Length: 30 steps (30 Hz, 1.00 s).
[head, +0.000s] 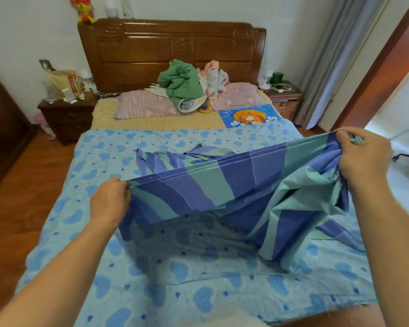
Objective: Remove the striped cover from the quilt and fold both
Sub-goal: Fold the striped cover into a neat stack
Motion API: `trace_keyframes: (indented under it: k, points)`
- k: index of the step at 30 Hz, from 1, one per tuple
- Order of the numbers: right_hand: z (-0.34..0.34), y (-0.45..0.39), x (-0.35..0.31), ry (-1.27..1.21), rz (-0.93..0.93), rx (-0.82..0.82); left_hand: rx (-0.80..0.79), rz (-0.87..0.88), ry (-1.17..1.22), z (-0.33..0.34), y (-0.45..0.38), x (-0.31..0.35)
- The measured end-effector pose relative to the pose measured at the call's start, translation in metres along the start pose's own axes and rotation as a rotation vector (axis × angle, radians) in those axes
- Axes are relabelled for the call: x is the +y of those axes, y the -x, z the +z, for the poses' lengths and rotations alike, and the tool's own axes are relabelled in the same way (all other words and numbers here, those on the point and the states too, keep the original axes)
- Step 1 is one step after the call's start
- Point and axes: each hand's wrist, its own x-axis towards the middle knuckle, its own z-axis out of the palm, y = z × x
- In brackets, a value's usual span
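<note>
bright daylight from right doorway (pixel 397 109) | soft shadow under cover (pixel 222 182) | edges bowed, mildly soft

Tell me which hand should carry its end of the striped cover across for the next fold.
Probably the left hand: it pinches one flat edge of the striped cover, easy to swing over. The right hand grips a thick bunch and would better anchor above the quilt.

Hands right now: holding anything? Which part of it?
Both grip the striped cover by its stretched top edge: left hand pinches the left end, right hand clutches the bunched right end.
</note>
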Motion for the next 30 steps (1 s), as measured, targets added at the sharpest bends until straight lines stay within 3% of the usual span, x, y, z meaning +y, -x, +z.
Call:
trace_keyframes:
  k: [4,7,9,11,13,14,15,16,17,18,21,24,27,30]
  points:
    - [0.005,-0.002,0.04,0.179,0.065,-0.047,-0.021,0.198,-0.026,0.001,-0.014,0.004]
    - [-0.004,-0.006,0.086,0.337,0.147,-0.065,-0.132,0.706,-0.011,0.018,0.0,-0.002]
    - [-0.013,-0.001,0.114,0.41,0.122,-0.152,-0.21,0.88,0.002,0.033,0.023,-0.007]
    - [-0.01,0.015,0.141,0.611,0.068,-0.468,-0.237,0.893,-0.037,0.054,0.037,-0.009]
    - [0.001,0.041,0.166,0.811,0.141,-0.888,-0.411,0.791,-0.26,0.069,0.039,-0.009]
    - [0.003,0.053,0.176,0.829,0.176,-0.978,-0.517,0.701,-0.343,0.073,0.038,-0.009]
    - [0.005,0.063,0.186,0.787,0.177,-0.929,-0.593,0.632,-0.383,0.074,0.036,-0.007]
    - [0.005,0.069,0.194,0.729,0.138,-0.773,-0.607,0.585,-0.356,0.077,0.035,-0.006]
    - [0.005,0.076,0.198,0.699,0.095,-0.629,-0.558,0.572,-0.32,0.08,0.033,-0.004]
    - [0.005,0.082,0.201,0.711,0.05,-0.594,-0.5,0.603,-0.316,0.081,0.032,-0.002]
    - [-0.002,0.098,0.22,0.778,0.045,-0.79,-0.503,0.631,-0.268,0.081,0.026,-0.007]
    - [-0.022,0.113,0.243,0.918,0.143,-0.926,-0.501,0.788,-0.242,0.081,0.031,-0.022]
    - [-0.031,0.129,0.26,0.793,0.229,-0.761,-0.364,0.851,-0.006,0.081,0.045,-0.013]
    - [-0.03,0.135,0.267,0.686,0.327,-0.697,-0.296,0.709,0.332,0.083,0.049,-0.002]
